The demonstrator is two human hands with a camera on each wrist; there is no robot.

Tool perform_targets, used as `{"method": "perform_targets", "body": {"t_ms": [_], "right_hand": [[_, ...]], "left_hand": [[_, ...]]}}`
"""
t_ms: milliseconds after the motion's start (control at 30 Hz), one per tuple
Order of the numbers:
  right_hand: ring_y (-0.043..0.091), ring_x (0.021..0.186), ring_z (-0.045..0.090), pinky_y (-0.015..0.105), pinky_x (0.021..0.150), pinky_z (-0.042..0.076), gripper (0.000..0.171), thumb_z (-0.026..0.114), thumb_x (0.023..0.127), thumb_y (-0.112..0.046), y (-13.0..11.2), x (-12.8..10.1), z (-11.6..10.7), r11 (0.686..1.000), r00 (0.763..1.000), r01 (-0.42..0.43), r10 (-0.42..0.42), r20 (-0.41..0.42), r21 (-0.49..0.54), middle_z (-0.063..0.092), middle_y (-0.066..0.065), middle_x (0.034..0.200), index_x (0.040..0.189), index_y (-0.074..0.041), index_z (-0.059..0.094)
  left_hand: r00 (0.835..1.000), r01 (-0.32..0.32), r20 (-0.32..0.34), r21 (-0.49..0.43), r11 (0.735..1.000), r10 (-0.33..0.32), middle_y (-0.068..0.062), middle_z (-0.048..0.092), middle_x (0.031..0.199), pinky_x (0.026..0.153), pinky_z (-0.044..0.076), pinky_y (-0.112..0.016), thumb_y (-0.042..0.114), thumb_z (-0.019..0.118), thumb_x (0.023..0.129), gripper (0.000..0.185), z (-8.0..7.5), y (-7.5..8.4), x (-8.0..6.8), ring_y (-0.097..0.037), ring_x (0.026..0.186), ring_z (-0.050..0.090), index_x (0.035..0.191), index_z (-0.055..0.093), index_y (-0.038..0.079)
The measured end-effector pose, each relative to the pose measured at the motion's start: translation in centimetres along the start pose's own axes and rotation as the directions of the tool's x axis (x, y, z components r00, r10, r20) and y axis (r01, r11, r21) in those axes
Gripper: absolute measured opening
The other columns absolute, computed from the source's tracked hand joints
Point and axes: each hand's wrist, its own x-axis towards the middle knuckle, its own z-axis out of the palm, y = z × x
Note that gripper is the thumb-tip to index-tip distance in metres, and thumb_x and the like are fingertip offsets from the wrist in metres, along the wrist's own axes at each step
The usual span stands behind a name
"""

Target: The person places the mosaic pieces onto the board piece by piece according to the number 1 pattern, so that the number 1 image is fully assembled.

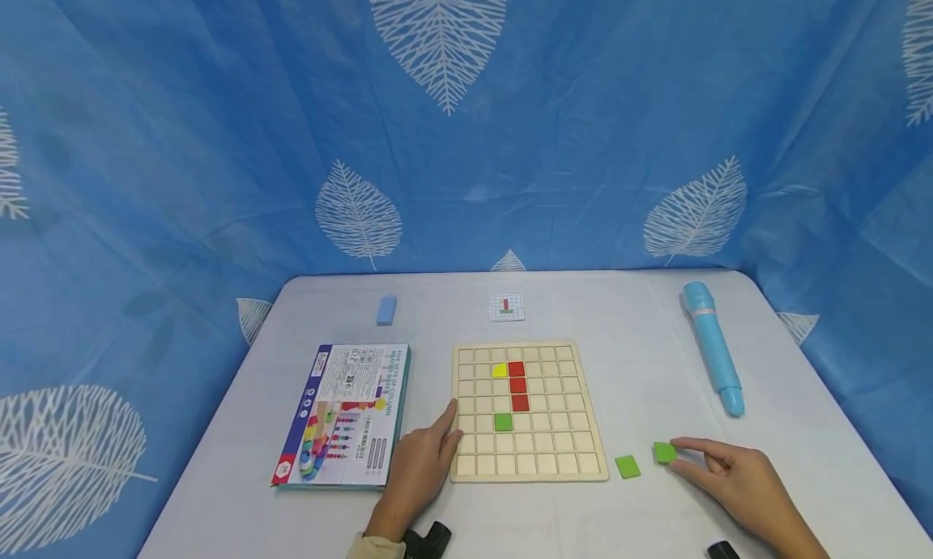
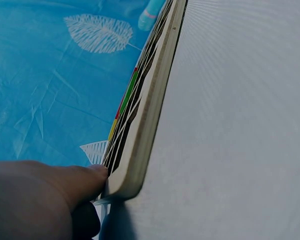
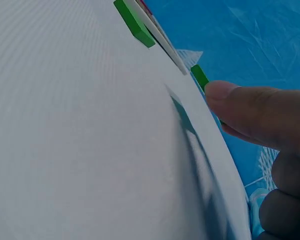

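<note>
My right hand (image 1: 747,482) pinches a green square tile (image 1: 664,453) between thumb and fingertips, right of the board. In the right wrist view the held tile peeks out past the fingertip. Another green tile (image 1: 628,467) lies on the table between that hand and the wooden grid board (image 1: 532,478). On the board sit a yellow piece with a curved edge (image 1: 499,371), a column of red tiles (image 1: 518,386) and one green tile (image 1: 504,422). My left hand (image 1: 419,468) touches the board's left edge; the left wrist view shows a digit against its rim near a corner.
A small pattern card (image 1: 506,308) lies behind the board, with a blue block (image 1: 386,310) to its left. A printed toy box (image 1: 342,417) lies beside the left hand. A light-blue cylindrical object (image 1: 714,348) lies at the right. A blue curtain hangs behind the table.
</note>
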Motion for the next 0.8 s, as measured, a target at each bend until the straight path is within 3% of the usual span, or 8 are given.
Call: {"method": "perform_targets", "body": {"t_ms": [500,800], "right_hand": [[0.010,0.040,0.031,0.025,0.039,0.028,0.036,0.075,0.074,-0.047,-1.8,1.6,0.6,0.997,0.997,0.062,-0.064,-0.048,-0.037,0.032,-0.007,0.045,0.100,-0.021,0.072],[0.003,0.039,0.025,0.025,0.037,0.028,0.030,0.077,0.073,-0.043,-3.4,3.2,1.1,0.975,0.972,0.222,-0.222,-0.073,0.001,0.029,-0.012,0.045,0.098,-0.026,0.072]], "left_hand": [[1.000,0.003,0.003,0.005,1.000,-0.003,0.014,0.036,0.048,0.051,0.036,-0.023,0.036,0.057,0.093,0.052,0.1,-0.2,-0.1,-0.003,0.046,0.039,0.139,0.047,0.014],[1.000,0.015,0.005,0.014,1.000,-0.015,0.011,0.047,0.054,0.054,0.040,-0.023,0.036,0.059,0.092,0.052,0.2,-0.1,0.1,-0.002,0.051,0.045,0.138,0.047,0.015]]}}
